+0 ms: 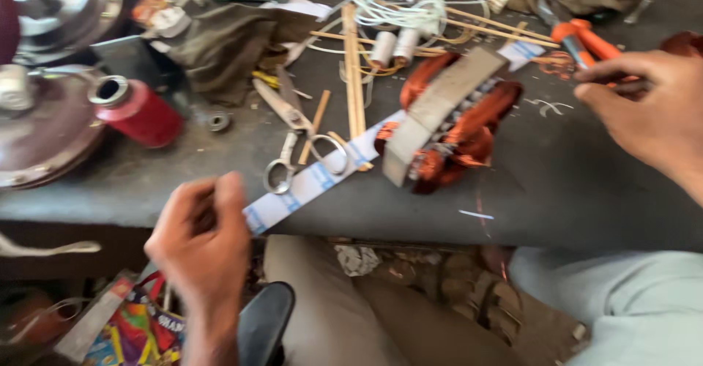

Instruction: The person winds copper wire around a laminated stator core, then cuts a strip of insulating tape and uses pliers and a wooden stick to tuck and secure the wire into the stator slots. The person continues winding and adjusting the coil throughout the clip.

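From the head camera, the left hand (201, 241) is curled at the near edge of the workbench (571, 190), its fingers pinched on the near end of a long white strip with blue markings (307, 187), which runs diagonally up across the bench and passes under the motor stator with copper windings (450, 121). The right hand (648, 110) is at the far right of the bench, fingers closed on a thin dark tool whose kind the blur hides, just beside the orange-handled pliers (586, 40). The two hands are well apart. The stator lies tilted on the strip, so a sharp pull from the left could, I judge, drag it toward the edge or tear the strip. Scissors (300, 154) lie touching the strip and could be swept off with it. The red thread spool (135, 110) lies on its side near the edge and may roll.
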